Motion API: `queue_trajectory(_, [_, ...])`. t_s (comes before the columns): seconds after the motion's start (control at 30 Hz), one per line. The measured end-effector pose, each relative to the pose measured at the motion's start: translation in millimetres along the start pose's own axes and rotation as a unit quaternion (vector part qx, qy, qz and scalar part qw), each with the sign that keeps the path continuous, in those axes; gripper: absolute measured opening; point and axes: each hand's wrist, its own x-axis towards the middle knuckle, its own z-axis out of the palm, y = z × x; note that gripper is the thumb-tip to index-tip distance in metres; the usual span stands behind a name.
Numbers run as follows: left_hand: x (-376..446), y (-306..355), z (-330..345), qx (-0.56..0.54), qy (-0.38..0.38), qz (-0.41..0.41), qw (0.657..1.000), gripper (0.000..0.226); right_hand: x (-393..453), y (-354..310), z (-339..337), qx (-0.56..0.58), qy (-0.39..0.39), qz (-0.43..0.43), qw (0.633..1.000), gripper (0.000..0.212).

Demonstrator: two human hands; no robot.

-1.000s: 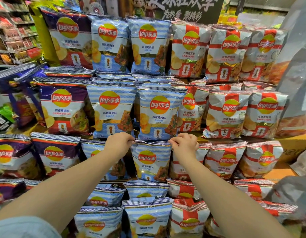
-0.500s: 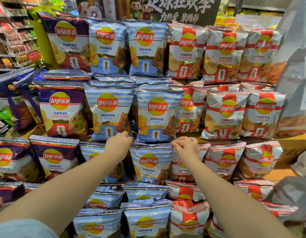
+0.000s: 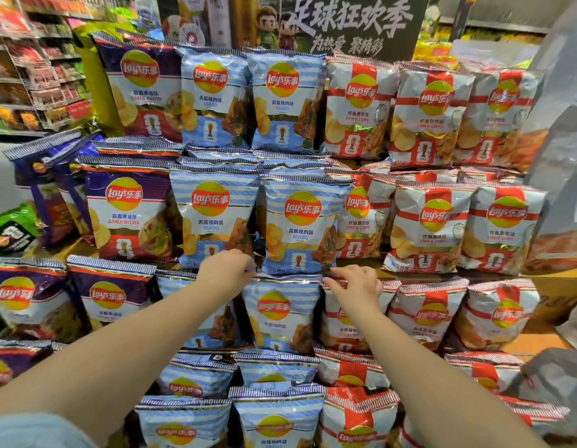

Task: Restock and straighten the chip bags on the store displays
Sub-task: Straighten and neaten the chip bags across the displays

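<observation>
Left hand with fingers curled, pinching the upper left corner of a blue striped bag. Right hand with bent fingers at the upper right corner of the same bag; whether pinching or only touching, cannot tell. Hands apart, one at each corner. Bag upright in the third row of the display, crimped top seam, glossy crinkled foil. Just above, touching its top, another blue bag, puffed and shiny. To the right, red and white bags in rows; to the left, purple bags, some tilted. Below, more blue bags, partly covered by both forearms. Behind the top row, a black sign with white characters. At the right edge, grey plastic sacks, cut off. At far left, blurred shelves, goods there hard to make out. Lower bag labels blurred.
</observation>
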Motion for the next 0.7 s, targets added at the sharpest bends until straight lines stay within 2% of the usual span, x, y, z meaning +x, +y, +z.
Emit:
queue_trajectory(0.2, [-14,3,-15,-0.133,0.083,0.02,0.987,0.061,3,-11,-25,0.097,0.064,0.013,0.993,0.054])
queue_trajectory(0.4, [2,17,-54,-0.279,0.098,-0.036,0.955,0.061,22,-28,-70,0.132,0.08,-0.015,0.988,0.063])
queue_trajectory(0.47, [10,23,-67,-0.261,0.117,-0.006,0.958,0.058,36,-34,-80,0.168,0.066,-0.022,0.983,0.067])
queue_trajectory(0.6, [40,40,-98,-0.145,0.144,0.048,0.978,0.05,53,-42,-83,0.246,0.009,0.029,0.969,0.065])
queue_trajectory(0.7, [72,58,-115,-0.077,0.139,0.041,0.986,0.048,44,-32,-62,0.2,-0.044,0.058,0.977,0.061])
